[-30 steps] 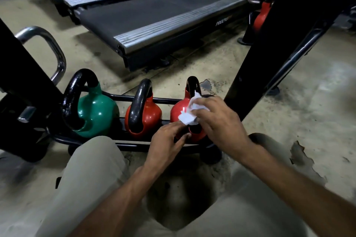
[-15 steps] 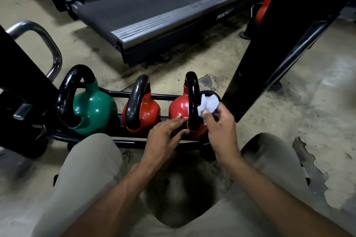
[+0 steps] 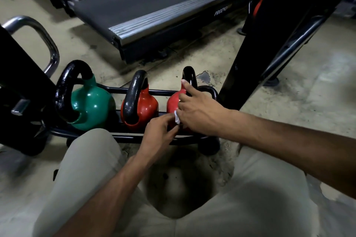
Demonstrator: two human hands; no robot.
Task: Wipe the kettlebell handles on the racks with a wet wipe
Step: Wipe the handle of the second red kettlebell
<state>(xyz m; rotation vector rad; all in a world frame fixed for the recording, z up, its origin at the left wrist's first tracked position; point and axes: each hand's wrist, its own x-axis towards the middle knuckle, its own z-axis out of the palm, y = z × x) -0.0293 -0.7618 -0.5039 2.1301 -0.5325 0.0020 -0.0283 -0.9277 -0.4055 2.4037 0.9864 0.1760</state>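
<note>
I'm crouched low with both knees in the bottom of my view, and my left hand (image 3: 160, 131) sits closest to me, fingers curled and pinching toward a small white scrap of wet wipe (image 3: 176, 118) that pokes out between my two hands. My right hand (image 3: 200, 113) is just past it, mostly closed over the near side of the right-hand red kettlebell (image 3: 173, 102), with one finger stretched up along its black handle (image 3: 189, 76). I can't tell which hand really owns the wipe; only a sliver shows, and it lies right at the meeting of both grips, below the handle and not around it. That's my worry: with so little cloth exposed, I'd judge it could slip out or bunch up, and I'd end up rubbing the handle with bare skin. A hard push might also rock the bell on the low rack (image 3: 115, 90). Left of my hands stand the middle red kettlebell (image 3: 146, 106) and, further left, the green kettlebell (image 3: 92, 102), their handles not covered by any cloth. Beyond the rack lies a treadmill (image 3: 154, 5).
</note>
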